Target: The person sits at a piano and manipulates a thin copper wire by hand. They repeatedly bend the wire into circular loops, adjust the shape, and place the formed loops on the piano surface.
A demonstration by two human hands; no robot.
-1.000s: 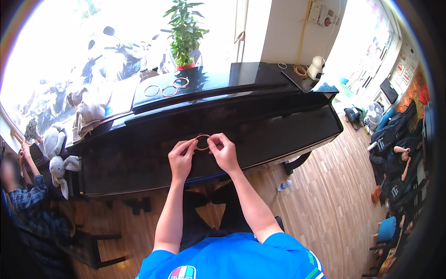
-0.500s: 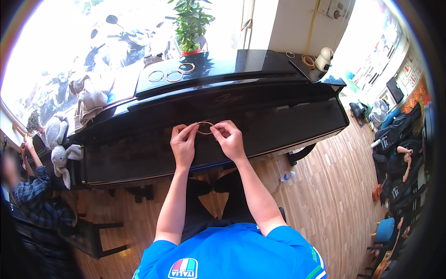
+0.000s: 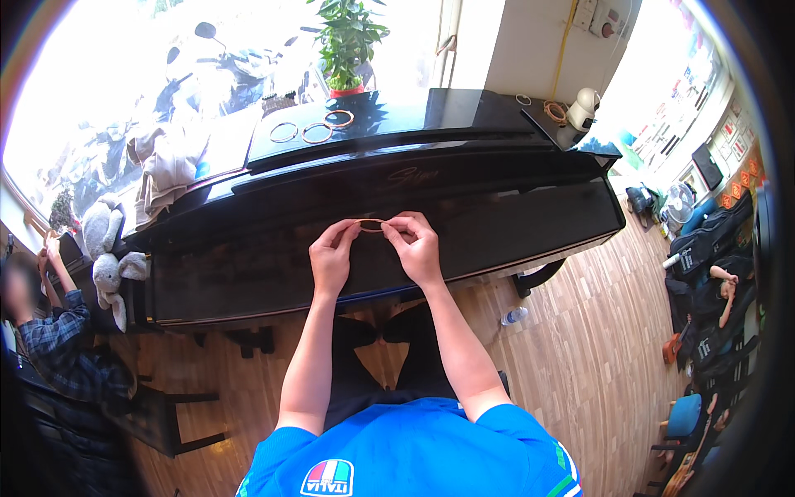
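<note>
My left hand (image 3: 331, 258) and my right hand (image 3: 418, 250) are raised over the closed black piano (image 3: 513, 211). Between them they pinch a thin copper-coloured ring (image 3: 371, 219), perhaps coiled string, one hand on each side. Thumbs and fingertips grip its edges, hiding its ends. It is tilted and shows as a narrow oval. Three similar rings lie on the piano top at the left: a paler ring (image 3: 284, 142), a copper ring (image 3: 316, 142) and another copper ring (image 3: 339, 127), the last two touching or overlapping.
A potted plant (image 3: 346, 50) stands behind the piano. At its right end are a coil of tan cord (image 3: 556, 113) and a white camera (image 3: 583, 109). Left are grey plush toys (image 3: 108, 277) and a person in plaid (image 3: 62, 335). A bottle (image 3: 513, 316) lies on the floor.
The ring has tipped from a rounder outline to a flatter, narrower oval. Both hands keep their pinch on it. The whole view has shifted slightly.
</note>
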